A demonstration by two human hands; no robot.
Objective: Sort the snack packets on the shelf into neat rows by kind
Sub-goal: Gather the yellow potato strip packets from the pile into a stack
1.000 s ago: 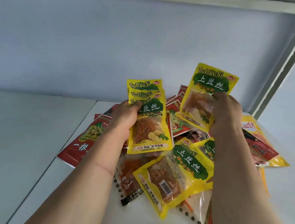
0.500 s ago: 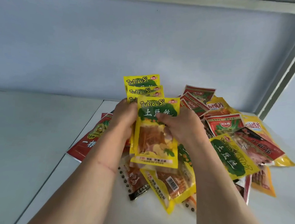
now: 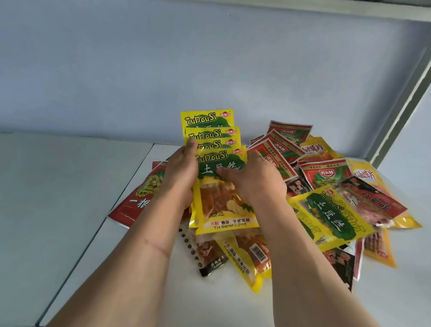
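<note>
Fingers of the left hand curl round the left edge of the fanned stack of four yellow TuDouSi packets and grip it. Fingers of the right hand lie across the front packet's face. The thumb is hidden, so it cannot be told whether they pinch. Below and right of the stack lies the loose packet pile on the white shelf. A red packet lies left of the stack.

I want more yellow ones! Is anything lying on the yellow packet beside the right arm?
No. That yellow packet lies atop the pile; nothing visible lies between it and the right hand, which touches the held stack.
</note>
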